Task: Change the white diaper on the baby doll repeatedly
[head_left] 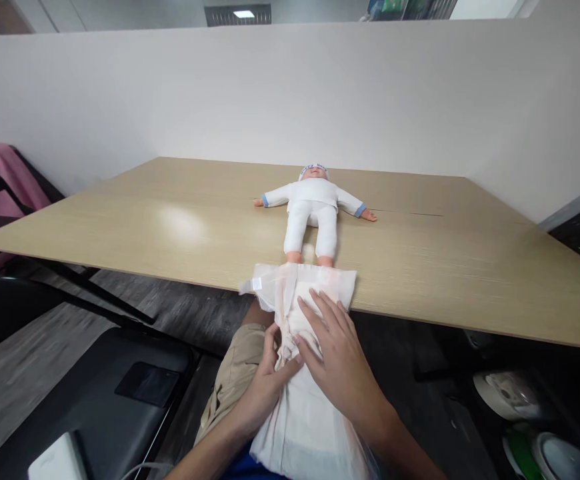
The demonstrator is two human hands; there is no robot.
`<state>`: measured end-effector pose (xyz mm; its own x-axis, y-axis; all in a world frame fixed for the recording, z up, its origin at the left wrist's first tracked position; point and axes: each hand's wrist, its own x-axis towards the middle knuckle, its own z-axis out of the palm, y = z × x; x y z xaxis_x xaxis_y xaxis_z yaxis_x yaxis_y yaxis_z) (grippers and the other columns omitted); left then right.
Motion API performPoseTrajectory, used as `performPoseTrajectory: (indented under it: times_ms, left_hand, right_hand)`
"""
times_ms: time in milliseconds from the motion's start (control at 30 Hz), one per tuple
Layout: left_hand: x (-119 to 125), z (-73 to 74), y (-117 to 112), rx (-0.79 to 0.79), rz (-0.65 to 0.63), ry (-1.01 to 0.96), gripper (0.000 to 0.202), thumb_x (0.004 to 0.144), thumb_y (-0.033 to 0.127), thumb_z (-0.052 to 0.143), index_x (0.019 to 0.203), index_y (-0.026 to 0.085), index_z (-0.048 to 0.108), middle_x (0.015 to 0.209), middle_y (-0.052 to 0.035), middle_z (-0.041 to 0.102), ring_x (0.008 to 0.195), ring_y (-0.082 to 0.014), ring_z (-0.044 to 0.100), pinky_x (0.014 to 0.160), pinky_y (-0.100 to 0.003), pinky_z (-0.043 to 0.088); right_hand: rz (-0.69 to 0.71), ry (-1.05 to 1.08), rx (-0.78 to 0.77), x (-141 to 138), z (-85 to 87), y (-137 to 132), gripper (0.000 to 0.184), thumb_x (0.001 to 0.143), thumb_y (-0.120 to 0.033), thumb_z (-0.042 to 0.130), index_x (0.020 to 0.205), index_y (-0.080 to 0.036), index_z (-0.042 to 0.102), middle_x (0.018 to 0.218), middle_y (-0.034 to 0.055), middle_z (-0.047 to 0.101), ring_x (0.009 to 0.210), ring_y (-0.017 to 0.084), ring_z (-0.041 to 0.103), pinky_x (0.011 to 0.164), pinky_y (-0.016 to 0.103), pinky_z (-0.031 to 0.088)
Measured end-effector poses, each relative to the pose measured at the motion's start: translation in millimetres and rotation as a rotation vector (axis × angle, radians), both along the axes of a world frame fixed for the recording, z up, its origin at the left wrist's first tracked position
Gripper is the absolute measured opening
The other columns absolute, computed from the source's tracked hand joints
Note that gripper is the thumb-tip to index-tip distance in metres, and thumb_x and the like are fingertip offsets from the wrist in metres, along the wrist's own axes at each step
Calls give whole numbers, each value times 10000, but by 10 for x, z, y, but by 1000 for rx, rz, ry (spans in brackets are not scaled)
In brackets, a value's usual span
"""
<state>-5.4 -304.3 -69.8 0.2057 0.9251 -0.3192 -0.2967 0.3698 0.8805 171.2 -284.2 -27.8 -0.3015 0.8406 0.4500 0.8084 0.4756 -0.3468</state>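
A white diaper [300,400] lies stretched from my lap up onto the near edge of the wooden table [170,227]. My right hand [337,357] rests flat on it with fingers spread, open. My left hand [267,383] pinches the diaper's gathered left edge between thumb and fingers. A baby doll [314,210] in white clothes with blue cuffs lies on its back beyond the diaper, its feet almost touching the diaper's far end.
A white partition wall [290,93] stands behind the table. A dark chair [120,400] with a white device on it sits at my left. Pink and black fabric [0,193] lies far left. Bowls and containers [520,413] sit on the floor at right.
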Motion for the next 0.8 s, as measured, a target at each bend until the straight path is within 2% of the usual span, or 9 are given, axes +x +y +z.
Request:
performPoseTrajectory:
  times_ms: [100, 233, 367, 467, 533, 600, 700, 800]
  left_hand:
    - [-3, -44, 11, -38, 1, -42, 1139, 889, 550, 936, 1758, 280, 252, 1829, -195, 420, 1668, -397, 472, 1337, -489, 450]
    - [19, -50, -31, -79, 38, -76, 1196, 853, 557, 959, 1748, 274, 216, 1788, -199, 487, 1663, -397, 481, 1309, -480, 490]
    - [-5, -24, -72, -159, 81, -110, 1274, 876, 546, 939, 1798, 267, 105, 1713, -207, 581, 1680, -407, 457, 1282, -509, 523]
    - [-96, -5, -62, -174, 58, -100, 1245, 862, 519, 965, 1800, 271, 184, 1751, -193, 545, 1677, -412, 461, 1296, -494, 515]
    - [-167, -11, -39, -171, 49, -87, 1194, 846, 516, 981, 1778, 256, 281, 1771, -183, 523, 1686, -421, 441, 1309, -496, 506]
    - [-229, -37, -16, -191, 49, -89, 1184, 839, 500, 992, 1775, 248, 312, 1767, -173, 532, 1700, -417, 417, 1324, -505, 493]
    - [-297, -78, 8, -263, 40, -109, 1243, 860, 452, 989, 1822, 258, 226, 1780, -161, 517, 1690, -374, 447, 1357, -478, 458]
    - [-342, -72, 13, -302, 27, -119, 1277, 869, 402, 988, 1845, 252, 178, 1775, -176, 520, 1641, -355, 526, 1383, -471, 418]
  right_hand:
    - [11, -1, -60, -8, -145, 84, 527, 1126, -323, 608, 1643, -227, 573, 1765, 158, 531, 1671, 369, 457, 1345, 692, 418]
    - [-11, 95, -10, -10, -79, 119, 500, 1118, -333, 620, 1613, -273, 595, 1705, 142, 591, 1616, 358, 517, 1320, 656, 447]
    - [-219, 199, 160, 252, -64, 277, 483, 1112, -333, 611, 1584, -235, 591, 1567, 184, 664, 1498, 371, 588, 1253, 652, 486]
    - [-335, 157, 220, 555, -195, 425, 443, 1081, -290, 592, 1512, -205, 649, 1551, 217, 642, 1506, 405, 550, 1254, 714, 454]
    - [-330, 118, 206, 685, -296, 464, 420, 1047, -262, 602, 1453, -204, 692, 1580, 225, 608, 1535, 422, 515, 1253, 732, 448]
    - [-284, 106, 180, 715, -366, 445, 405, 1023, -262, 636, 1419, -211, 707, 1614, 221, 582, 1552, 427, 494, 1251, 727, 454]
    - [-234, 143, 148, 628, -388, 384, 380, 1022, -292, 668, 1395, -225, 697, 1638, 209, 571, 1558, 422, 488, 1245, 712, 461]
    - [-248, 213, 154, 525, -347, 389, 363, 1021, -303, 673, 1377, -233, 687, 1566, 197, 631, 1491, 403, 548, 1212, 681, 485]
